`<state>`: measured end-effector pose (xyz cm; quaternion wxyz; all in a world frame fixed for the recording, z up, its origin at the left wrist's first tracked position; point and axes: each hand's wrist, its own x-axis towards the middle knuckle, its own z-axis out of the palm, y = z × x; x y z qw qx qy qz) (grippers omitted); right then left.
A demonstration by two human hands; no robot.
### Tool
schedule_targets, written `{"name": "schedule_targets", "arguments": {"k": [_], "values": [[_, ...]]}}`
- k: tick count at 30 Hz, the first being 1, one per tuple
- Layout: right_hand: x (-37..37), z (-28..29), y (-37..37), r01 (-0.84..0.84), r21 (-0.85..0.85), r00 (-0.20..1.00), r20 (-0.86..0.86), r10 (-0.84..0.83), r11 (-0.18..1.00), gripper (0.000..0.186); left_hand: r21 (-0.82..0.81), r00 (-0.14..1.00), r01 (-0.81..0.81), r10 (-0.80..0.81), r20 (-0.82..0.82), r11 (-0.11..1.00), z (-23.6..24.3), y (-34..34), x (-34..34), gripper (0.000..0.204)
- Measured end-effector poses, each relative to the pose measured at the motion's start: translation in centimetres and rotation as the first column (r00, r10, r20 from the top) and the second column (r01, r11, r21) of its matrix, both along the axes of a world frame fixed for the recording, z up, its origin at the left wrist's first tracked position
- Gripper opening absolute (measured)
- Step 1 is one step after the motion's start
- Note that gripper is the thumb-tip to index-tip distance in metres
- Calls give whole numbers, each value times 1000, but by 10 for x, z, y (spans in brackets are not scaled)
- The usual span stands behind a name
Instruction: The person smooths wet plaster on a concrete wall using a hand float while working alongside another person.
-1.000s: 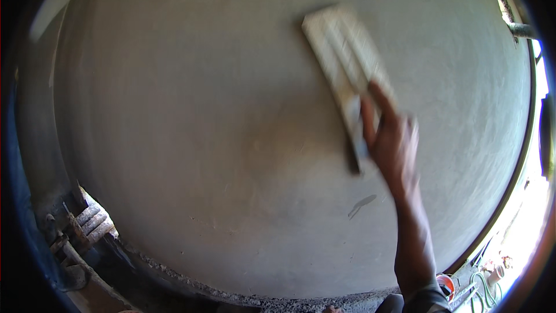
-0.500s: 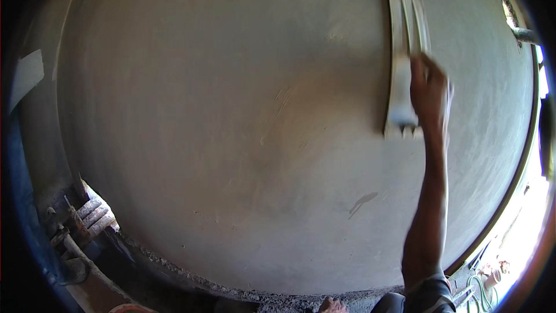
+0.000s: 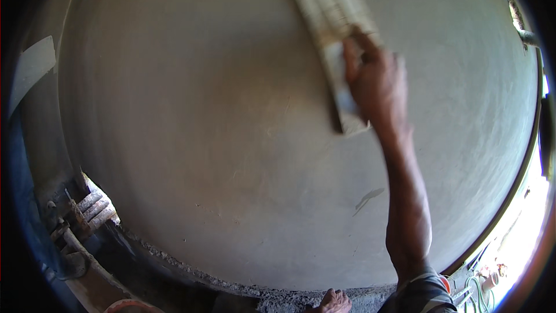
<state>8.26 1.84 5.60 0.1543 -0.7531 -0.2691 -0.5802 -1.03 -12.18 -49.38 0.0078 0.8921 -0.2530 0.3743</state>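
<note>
head camera view: the right hand (image 3: 379, 78) is closed around the lower part of a long, pale float (image 3: 333, 8), which looks blurred. the float is at the upper middle, up against a wide grey wall (image 3: 174, 110), slanting with its top end leaning to the left. a dark shadow runs along its left edge, and i cannot tell whether its whole face touches the wall. the bare right forearm (image 3: 408, 203) rises from a dark sleeve (image 3: 425, 293) at the lower edge. the left hand (image 3: 336, 301) shows only in part at the bottom, by the rough ledge (image 3: 278, 299) along the foot of the wall; i cannot tell whether it holds anything. a dark smear (image 3: 368, 199) marks the wall, just left of the forearm. at lower left are some logs (image 3: 94, 207) and, on the bottom edge, part of a reddish tub (image 3: 133, 302). at lower right lies a looped green hose (image 3: 477, 288).
</note>
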Motion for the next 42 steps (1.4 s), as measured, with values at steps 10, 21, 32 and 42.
{"name": "schedule_targets", "arguments": {"k": [10, 21, 32, 42], "values": [[5, 64, -57, -17, 122, 991, 132, 1, 992, 37, 82, 988, 63, -51, -146, 995, 25, 3, 9, 16], [5, 85, -26, 12, 57, 985, 170, -21, 998, 40, 127, 980, 178, -164, -112, 976, 31, 7, 10, 19], [26, 75, -15, 26, -276, 908, 409, 93, 961, 31, 532, 950, -298, 193, 245, 792, 32, 22, 17, 12], [19, 79, -9, 50, -133, 961, 276, -11, 990, 34, 61, 952, 195, -174, -253, 979, 22, 13, 5, 11]]}}
